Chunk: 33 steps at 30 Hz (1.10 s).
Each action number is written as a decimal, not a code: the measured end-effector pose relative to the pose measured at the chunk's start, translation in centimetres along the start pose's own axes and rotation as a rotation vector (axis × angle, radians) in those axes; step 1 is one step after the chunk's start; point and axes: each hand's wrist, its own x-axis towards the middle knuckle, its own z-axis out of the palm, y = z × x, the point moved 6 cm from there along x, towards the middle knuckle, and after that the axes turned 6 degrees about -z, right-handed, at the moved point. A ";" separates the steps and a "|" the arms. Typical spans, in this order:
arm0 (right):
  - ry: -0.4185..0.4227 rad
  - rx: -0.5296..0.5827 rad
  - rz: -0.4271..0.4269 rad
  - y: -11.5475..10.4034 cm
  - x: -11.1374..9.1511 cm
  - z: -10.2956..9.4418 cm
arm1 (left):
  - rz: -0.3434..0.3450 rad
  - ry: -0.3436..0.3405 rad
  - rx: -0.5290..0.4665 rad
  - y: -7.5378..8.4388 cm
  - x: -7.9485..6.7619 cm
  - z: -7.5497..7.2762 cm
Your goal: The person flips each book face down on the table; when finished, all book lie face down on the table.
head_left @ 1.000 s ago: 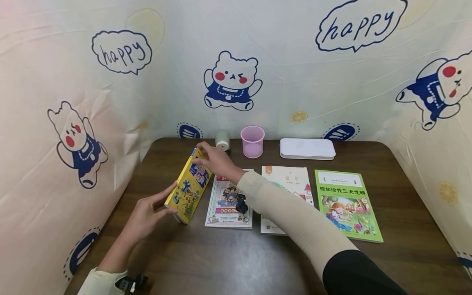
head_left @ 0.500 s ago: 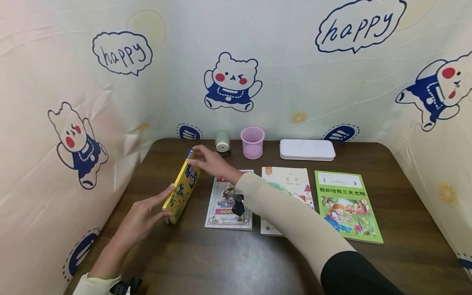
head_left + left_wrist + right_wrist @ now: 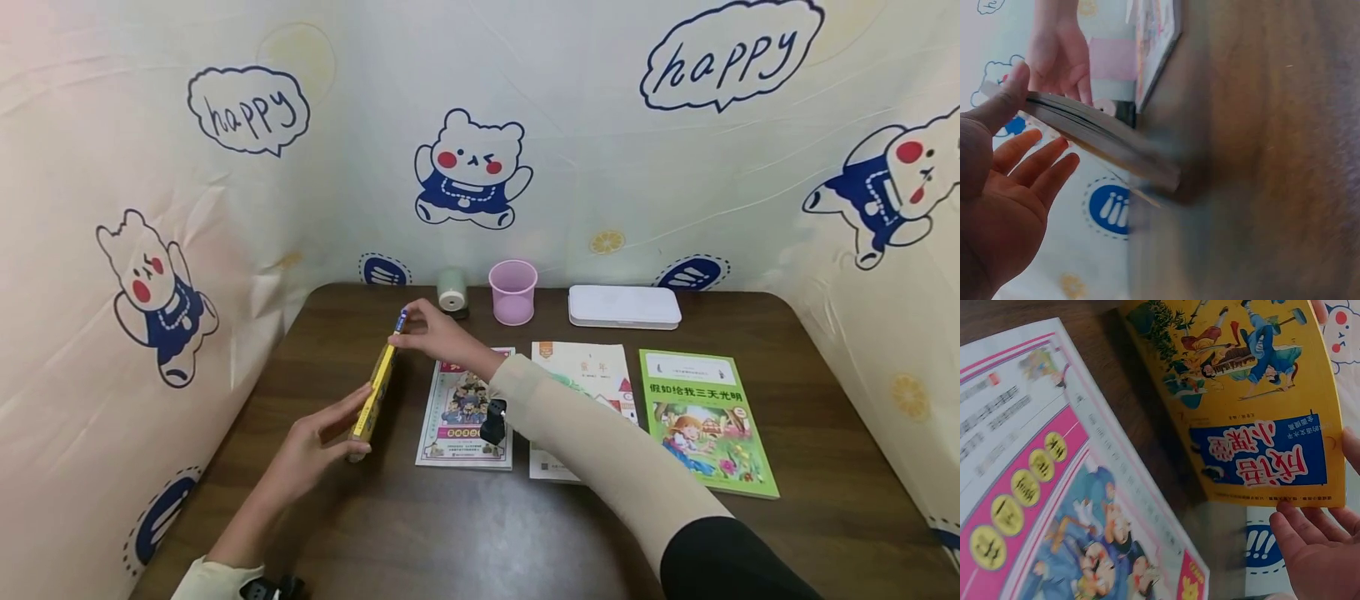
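A yellow book [image 3: 373, 396] stands nearly upright at the left of the table, its narrow edge turned up in the head view. My left hand [image 3: 311, 446] holds its near end between thumb and fingers; the left wrist view shows the thumb at one corner of the page block [image 3: 1094, 128]. At the far end, my right hand [image 3: 446, 337] pinches the upper corner. The yellow front cover [image 3: 1247, 369], with a blue title panel, faces right toward a white-and-pink book [image 3: 467, 417] lying flat beside it.
Further right lie a white book [image 3: 585, 362] and a green book [image 3: 708, 425]. Along the back stand a green pencil sharpener [image 3: 452, 292], a pink cup [image 3: 513, 293] and a white case [image 3: 624, 307]. A printed cloth [image 3: 360, 167] closes off the back and sides of the table.
The yellow book has turned from showing its slanted cover to standing almost edge-on. It shifted left, then slightly back right, both hands staying on it. The other books have not moved.
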 end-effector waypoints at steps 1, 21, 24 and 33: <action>-0.011 0.010 -0.007 0.2 -0.1 0.0 | 0.008 -0.012 -0.023 -0.3 0.0 0.3; -0.119 -0.487 0.128 4.9 -0.2 0.7 | -0.171 -0.151 0.329 -3.2 1.2 3.5; -0.131 -0.535 0.138 5.4 0.1 1.0 | -0.199 -0.168 0.353 -3.5 1.4 3.7; -0.129 -0.625 0.183 6.5 0.0 1.4 | -0.268 -0.188 0.447 -4.0 1.5 3.8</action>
